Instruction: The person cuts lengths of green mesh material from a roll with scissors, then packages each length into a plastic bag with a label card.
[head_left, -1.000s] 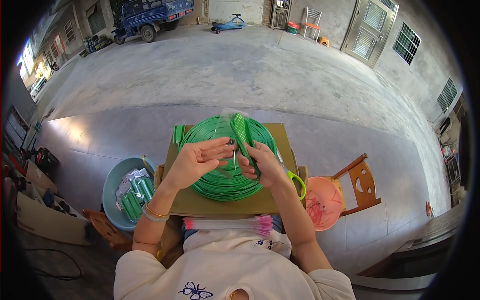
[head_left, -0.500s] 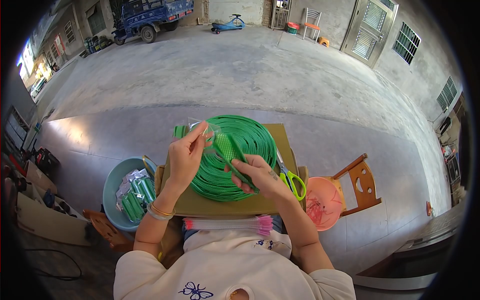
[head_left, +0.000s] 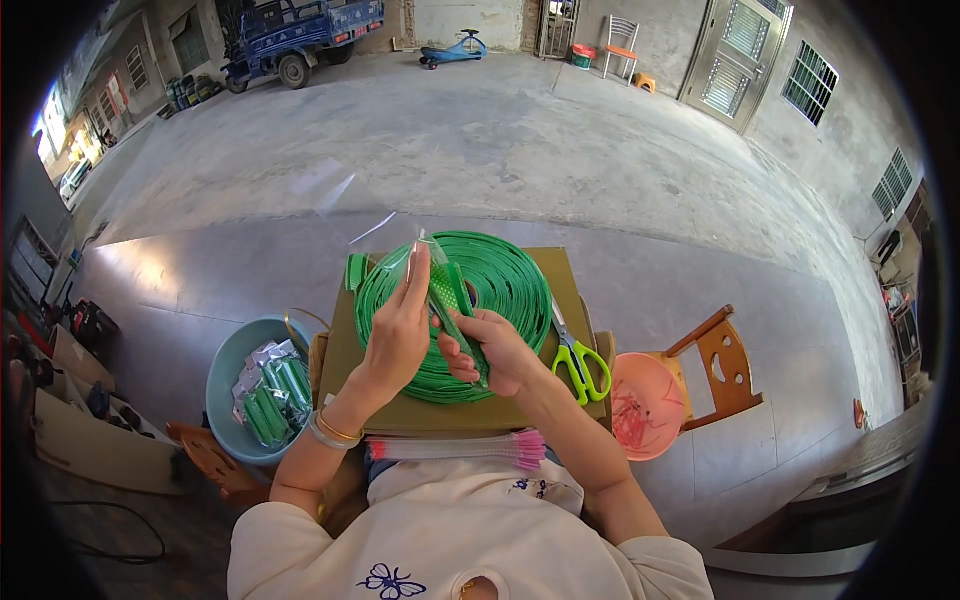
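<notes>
Fingers [head_left: 419,275] of left hand [head_left: 395,340] straight, together at clear bag [head_left: 400,262], can't tell if pinching; right hand's [head_left: 500,352] pinch folded green strip [head_left: 453,292] above green coil [head_left: 515,285].

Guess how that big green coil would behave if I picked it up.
The green coil is probably fairly heavy, with so many turns packed together. It may sag or shed loops if lifted by one edge, since the strands look thin and slightly uneven. Lying flat and wide on the olive board, it seems unlikely to roll or tip.
</notes>
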